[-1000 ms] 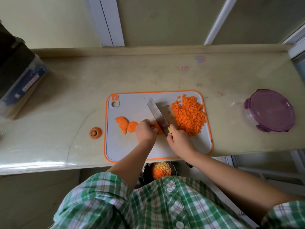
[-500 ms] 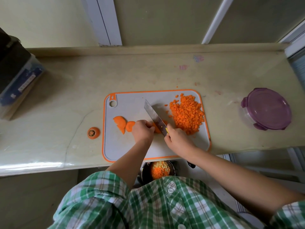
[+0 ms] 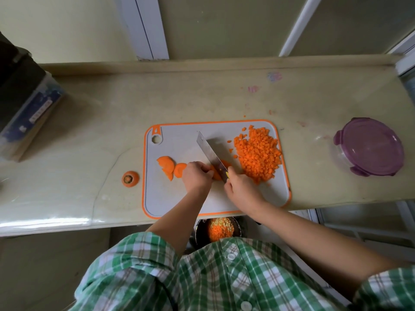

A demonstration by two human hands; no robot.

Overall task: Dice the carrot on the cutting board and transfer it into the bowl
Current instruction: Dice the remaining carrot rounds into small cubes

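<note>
Left hand [image 3: 197,176] curled, pinning carrot slices [image 3: 225,163] for the cut; right hand [image 3: 241,187] grips the knife [image 3: 210,153], blade angled across them; diced pile [image 3: 258,153] sits clear at the cutting board's [image 3: 179,198] right; bowl [image 3: 197,231] apparently below counter edge [image 3: 89,218].

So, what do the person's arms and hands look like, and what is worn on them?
The left hand and the right hand are bare: no gloves, watch or rings show. The forearms are uncovered; green-and-white checked sleeves end near the elbows.

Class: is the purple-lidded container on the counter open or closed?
Closed: the purple lid covers it fully; whether its clips are latched, cannot tell.
</note>
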